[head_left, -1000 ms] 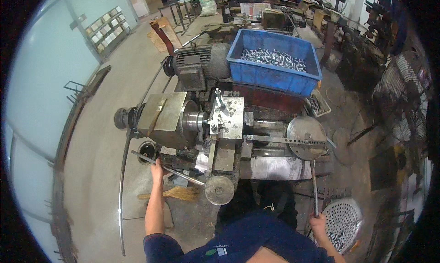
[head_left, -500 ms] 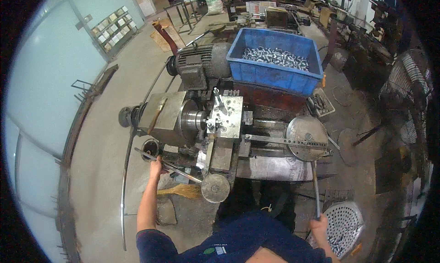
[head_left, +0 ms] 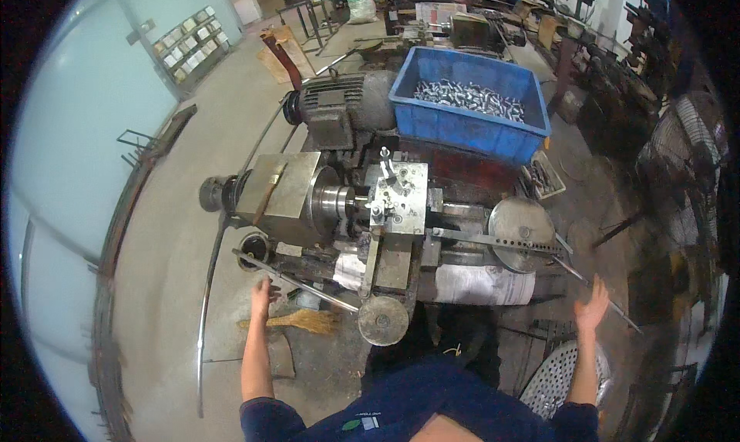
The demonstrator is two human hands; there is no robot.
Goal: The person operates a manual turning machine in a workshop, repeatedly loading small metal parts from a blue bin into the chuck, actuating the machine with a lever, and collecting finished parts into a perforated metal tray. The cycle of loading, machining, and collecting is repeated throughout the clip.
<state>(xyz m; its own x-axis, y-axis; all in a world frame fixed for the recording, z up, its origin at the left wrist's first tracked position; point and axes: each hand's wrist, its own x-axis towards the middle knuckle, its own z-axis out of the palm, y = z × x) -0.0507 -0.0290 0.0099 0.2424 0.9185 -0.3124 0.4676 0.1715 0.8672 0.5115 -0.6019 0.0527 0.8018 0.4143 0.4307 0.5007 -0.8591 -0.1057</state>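
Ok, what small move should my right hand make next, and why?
Probably close the right hand around the metal rod beside it. The hand is open with its fingers close to that rod, which slants away from the round disc, and it shows no grip on anything.

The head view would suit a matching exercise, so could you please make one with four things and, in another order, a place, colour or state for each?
Things:
1. plastic bin
2. broom
3. brush
4. right hand

Descriptions:
A. straw-yellow, on the floor
B. open, near a metal rod
C. on top of a metal housing
D. blue, with small metal pieces inside

Pairs: 1-D, 2-A, 3-C, 4-B
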